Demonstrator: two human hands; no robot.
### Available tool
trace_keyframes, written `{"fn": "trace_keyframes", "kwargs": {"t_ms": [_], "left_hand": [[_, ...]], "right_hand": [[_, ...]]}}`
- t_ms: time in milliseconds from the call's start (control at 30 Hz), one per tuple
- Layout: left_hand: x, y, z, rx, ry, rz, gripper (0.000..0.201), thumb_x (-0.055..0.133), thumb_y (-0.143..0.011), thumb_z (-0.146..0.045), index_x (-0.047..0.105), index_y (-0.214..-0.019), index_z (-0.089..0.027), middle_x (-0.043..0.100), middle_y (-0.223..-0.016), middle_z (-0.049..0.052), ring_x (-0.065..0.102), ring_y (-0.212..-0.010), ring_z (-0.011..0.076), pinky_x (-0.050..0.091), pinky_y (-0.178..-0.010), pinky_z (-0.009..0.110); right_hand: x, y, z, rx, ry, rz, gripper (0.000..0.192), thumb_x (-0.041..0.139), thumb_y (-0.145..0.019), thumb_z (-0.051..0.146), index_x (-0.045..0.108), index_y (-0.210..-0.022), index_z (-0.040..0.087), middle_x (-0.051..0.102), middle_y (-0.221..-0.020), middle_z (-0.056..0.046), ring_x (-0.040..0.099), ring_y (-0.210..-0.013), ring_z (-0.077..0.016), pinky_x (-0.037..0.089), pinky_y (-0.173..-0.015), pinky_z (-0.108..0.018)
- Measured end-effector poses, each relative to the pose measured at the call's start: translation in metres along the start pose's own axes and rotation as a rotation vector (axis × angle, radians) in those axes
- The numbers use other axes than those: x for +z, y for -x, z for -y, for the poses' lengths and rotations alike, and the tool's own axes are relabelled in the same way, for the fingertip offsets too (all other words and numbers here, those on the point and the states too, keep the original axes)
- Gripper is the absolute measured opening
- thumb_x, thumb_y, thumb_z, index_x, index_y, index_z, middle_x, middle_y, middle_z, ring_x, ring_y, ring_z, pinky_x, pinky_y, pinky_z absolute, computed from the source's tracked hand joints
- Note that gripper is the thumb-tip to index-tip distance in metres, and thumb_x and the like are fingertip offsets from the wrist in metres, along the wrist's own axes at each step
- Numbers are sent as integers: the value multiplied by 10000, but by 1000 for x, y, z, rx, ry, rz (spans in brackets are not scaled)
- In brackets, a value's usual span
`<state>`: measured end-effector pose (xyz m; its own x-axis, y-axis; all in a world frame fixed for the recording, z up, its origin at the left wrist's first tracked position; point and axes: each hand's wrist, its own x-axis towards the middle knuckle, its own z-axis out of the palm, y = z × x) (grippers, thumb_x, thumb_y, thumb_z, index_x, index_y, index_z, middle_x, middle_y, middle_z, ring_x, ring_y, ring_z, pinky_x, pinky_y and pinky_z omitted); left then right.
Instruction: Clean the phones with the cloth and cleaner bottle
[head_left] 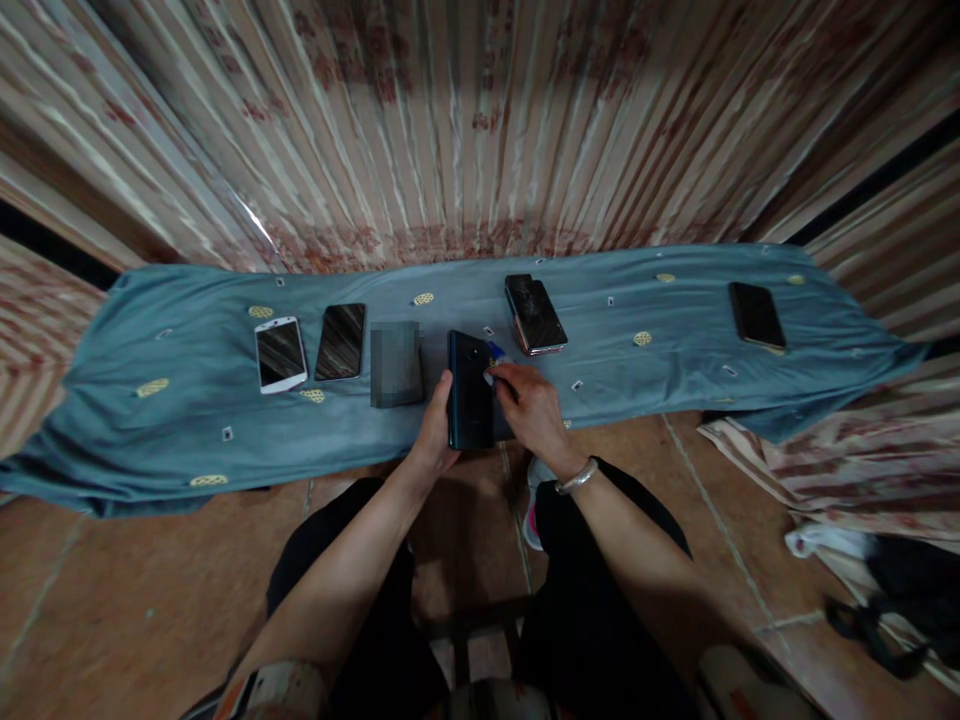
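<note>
My left hand [435, 425] grips the left edge of a dark teal phone [468, 395], held back side up over the near edge of a blue cloth [187, 420]. My right hand [529, 405] rests on the phone's right side, fingertips pinching a small blue-and-white object [495, 355] near its top corner; what the object is, I cannot tell. A silver bracelet [576, 477] sits on my right wrist.
On the cloth lie a white phone [280, 353], a black phone [340, 342], a blurred dark item [395, 363], a stacked pair of phones [534, 313] and a dark phone [757, 315] far right. Striped curtain behind; tiled floor, bags at right [892, 590].
</note>
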<state>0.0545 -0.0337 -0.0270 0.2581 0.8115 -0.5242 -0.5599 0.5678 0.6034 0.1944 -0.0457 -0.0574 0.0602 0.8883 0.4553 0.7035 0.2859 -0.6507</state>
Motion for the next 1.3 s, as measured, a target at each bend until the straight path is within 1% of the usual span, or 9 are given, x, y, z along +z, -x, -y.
{"fn": "trace_keyframes", "kwargs": {"t_ms": [100, 167, 300, 533, 633, 833, 1033, 1167, 1300], "left_hand": [[0, 1, 1, -28, -14, 34, 412, 424, -977, -420, 702, -1008, -118, 742, -765, 58, 712, -714, 175, 576, -783, 311], [0, 2, 2, -42, -28, 57, 426, 414, -978, -430, 700, -1021, -118, 741, -771, 67, 712, -704, 184, 589, -772, 335], [-1, 4, 4, -46, -38, 71, 404, 438, -972, -426, 700, -1036, -125, 761, -880, 91, 728, -771, 193, 597, -772, 328], [2, 9, 8, -135, -95, 130, 447, 382, -993, -404, 668, -1163, -105, 767, -967, 127, 744, -836, 222, 606, -735, 323], [2, 11, 7, -132, -102, 110, 440, 401, -989, -404, 657, -1181, -101, 766, -971, 128, 742, -833, 219, 608, -733, 323], [3, 9, 2, -107, -96, 26, 413, 416, -988, -394, 665, -1126, -95, 760, -845, 96, 729, -750, 194, 608, -737, 324], [0, 5, 2, -77, -58, 22, 410, 413, -989, -405, 678, -1038, -96, 740, -783, 71, 696, -658, 157, 595, -723, 307], [0, 5, 1, -57, -47, 18, 396, 424, -985, -402, 681, -1012, -102, 733, -761, 69, 703, -689, 171, 585, -739, 313], [4, 8, -3, -40, -35, -20, 374, 408, -995, -354, 687, -945, -110, 735, -765, 66, 712, -745, 177, 572, -762, 301]], "right_hand": [[-1, -2, -2, 12, 9, 3, 273, 494, -889, 132, 698, -1048, 220, 735, -1079, -71, 669, -1037, -239, 534, -946, -405], [-1, -3, -4, 10, 18, -9, 269, 497, -887, 132, 698, -1043, 219, 735, -1076, -69, 671, -1029, -236, 534, -941, -396], [-3, -8, -8, 0, 44, -50, 261, 499, -882, 124, 700, -1031, 199, 736, -1079, -82, 670, -1024, -236, 526, -945, -388], [-11, -18, -17, -10, 77, -67, 281, 472, -886, 111, 699, -1026, 201, 732, -1061, -77, 654, -1014, -222, 510, -938, -380], [-10, -17, -17, -28, 71, -73, 291, 462, -897, 123, 701, -1033, 217, 728, -1082, -67, 648, -1023, -219, 508, -946, -386], [-3, -11, -9, -22, 32, -33, 290, 453, -908, 140, 702, -1033, 220, 720, -1107, -80, 646, -1050, -239, 506, -972, -415], [2, -5, -5, -34, 31, -16, 301, 449, -899, 138, 699, -1047, 216, 716, -1104, -86, 647, -1038, -243, 512, -972, -433], [4, -1, -2, -62, 24, 0, 300, 447, -909, 146, 698, -1059, 209, 710, -1126, -98, 636, -1084, -252, 508, -989, -448], [4, 4, 2, -73, 22, 11, 307, 445, -913, 142, 695, -1071, 226, 704, -1144, -86, 628, -1105, -248, 505, -999, -456]]}}
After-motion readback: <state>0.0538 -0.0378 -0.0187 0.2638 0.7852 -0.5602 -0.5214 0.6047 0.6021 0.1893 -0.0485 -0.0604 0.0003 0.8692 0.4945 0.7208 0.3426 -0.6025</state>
